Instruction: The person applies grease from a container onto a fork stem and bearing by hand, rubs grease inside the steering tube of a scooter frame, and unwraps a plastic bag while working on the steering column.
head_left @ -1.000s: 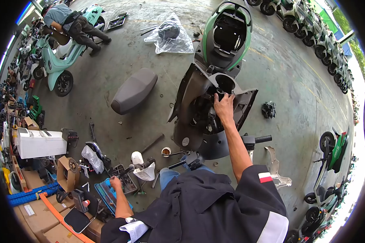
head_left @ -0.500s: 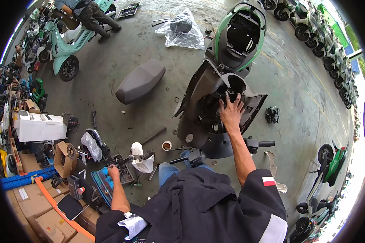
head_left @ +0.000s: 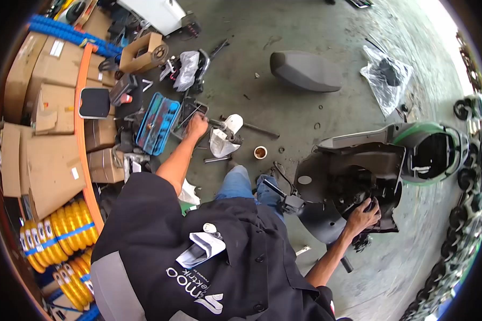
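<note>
My left hand (head_left: 197,126) is reaching over a dark metal tool tray (head_left: 186,113), beside an open blue toolbox (head_left: 166,115). Its fingers are curled together; what they hold, if anything, is too small to name. Close to that hand lies a white plastic-wrapped part (head_left: 222,143). To the right, my right hand (head_left: 363,216) is at the open dark front body of a scooter (head_left: 318,168). The fingers there are bent around a small dark part among the inner pieces, whose kind I cannot make out. A handlebar lever (head_left: 276,188) extends toward my knees.
A detached scooter seat (head_left: 305,72) and a plastic-wrapped part (head_left: 388,80) lie on the floor. A small cup (head_left: 260,153) stands between me and the seat. Cardboard boxes (head_left: 53,144) and yellow coils (head_left: 72,227) fill the left shelf. Scooters line the far right.
The view has swung left, so the scooter appears further right. My left hand has moved from the blue toolbox to the metal tray. My right hand stays at the scooter's front body.
</note>
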`<action>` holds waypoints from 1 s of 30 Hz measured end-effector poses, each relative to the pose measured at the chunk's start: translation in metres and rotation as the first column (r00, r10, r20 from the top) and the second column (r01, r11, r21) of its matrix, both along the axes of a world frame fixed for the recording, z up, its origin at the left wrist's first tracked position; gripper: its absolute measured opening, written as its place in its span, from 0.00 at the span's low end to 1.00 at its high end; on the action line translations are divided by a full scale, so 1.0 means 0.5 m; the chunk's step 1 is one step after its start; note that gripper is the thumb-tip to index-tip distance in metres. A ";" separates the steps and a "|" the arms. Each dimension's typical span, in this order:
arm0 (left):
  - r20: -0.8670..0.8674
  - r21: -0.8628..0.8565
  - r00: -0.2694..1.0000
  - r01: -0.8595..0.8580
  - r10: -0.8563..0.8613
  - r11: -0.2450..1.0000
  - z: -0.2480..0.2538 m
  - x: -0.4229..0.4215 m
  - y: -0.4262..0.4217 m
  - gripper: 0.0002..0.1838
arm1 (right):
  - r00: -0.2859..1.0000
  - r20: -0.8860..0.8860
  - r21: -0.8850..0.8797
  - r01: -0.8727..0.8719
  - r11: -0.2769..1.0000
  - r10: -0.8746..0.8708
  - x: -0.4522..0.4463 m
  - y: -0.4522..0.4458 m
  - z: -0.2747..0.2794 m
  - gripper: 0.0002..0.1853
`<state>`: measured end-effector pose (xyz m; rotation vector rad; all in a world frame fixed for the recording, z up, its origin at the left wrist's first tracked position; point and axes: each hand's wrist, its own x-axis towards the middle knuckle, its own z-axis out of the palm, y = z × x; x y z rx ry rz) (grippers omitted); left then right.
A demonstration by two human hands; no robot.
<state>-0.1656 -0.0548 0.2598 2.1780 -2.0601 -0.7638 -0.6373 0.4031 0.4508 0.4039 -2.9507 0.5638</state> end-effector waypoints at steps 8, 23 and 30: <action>-0.222 -0.196 0.965 0.093 -0.137 0.976 0.023 0.032 0.040 0.15 | 0.840 0.293 -0.276 -0.384 0.881 0.457 0.228 -0.157 -0.025 0.24; -0.705 -0.158 0.681 0.122 -0.199 0.980 0.008 0.158 0.063 0.21 | 0.801 0.383 -0.339 -0.341 0.877 0.460 0.621 -0.280 -0.014 0.36; -0.646 -0.231 0.654 0.324 -0.394 0.917 -0.066 0.219 0.069 0.18 | 0.637 0.516 -0.377 -0.431 0.820 0.572 0.886 -0.351 -0.089 0.43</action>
